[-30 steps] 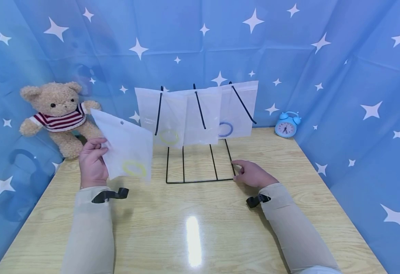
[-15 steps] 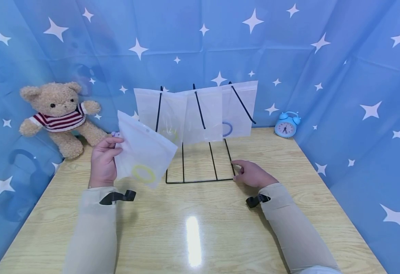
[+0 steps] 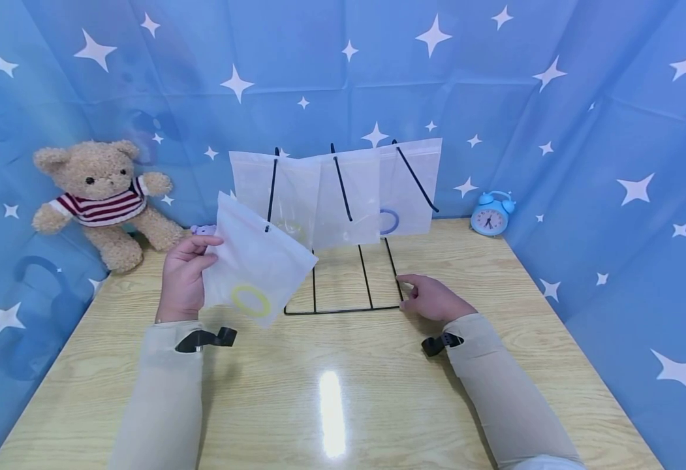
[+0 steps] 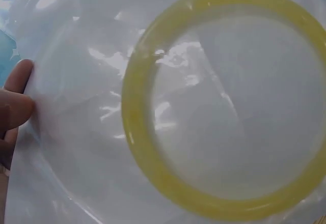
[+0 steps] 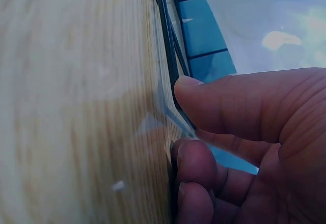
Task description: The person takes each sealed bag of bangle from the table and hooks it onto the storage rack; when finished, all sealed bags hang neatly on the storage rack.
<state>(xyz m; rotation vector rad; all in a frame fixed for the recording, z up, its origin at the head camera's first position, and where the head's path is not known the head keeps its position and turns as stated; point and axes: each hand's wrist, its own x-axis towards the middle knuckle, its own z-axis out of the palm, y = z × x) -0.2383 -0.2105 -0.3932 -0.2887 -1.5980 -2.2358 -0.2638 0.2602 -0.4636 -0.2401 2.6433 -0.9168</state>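
Observation:
In the head view my left hand (image 3: 183, 277) pinches the left edge of a translucent zip bag (image 3: 233, 254) between thumb and fingers. The bag is tilted, and a yellow ring (image 4: 136, 96) lies inside it. Its punched hole overlaps the tip of the left hook (image 3: 271, 192) of a black wire rack (image 3: 343, 311). Similar bags hang on the rack: a left bag (image 3: 251, 176), a middle bag (image 3: 357, 196) and a right bag (image 3: 398, 189) with a blue ring in it. My right hand (image 3: 433, 298) pinches the rack's base wire near its front right corner.
A teddy bear (image 3: 104, 186) in a striped shirt sits at the back left, with a small purple object (image 3: 204, 230) beside it. A blue alarm clock (image 3: 491, 217) stands at the back right. Blue star-patterned cloth (image 3: 172, 65) surrounds the wooden table (image 3: 272, 405).
My left hand has moved right with the bag, which has tilted so its hole comes to the left hook's tip. The purple object has come into sight. My right hand has stayed put.

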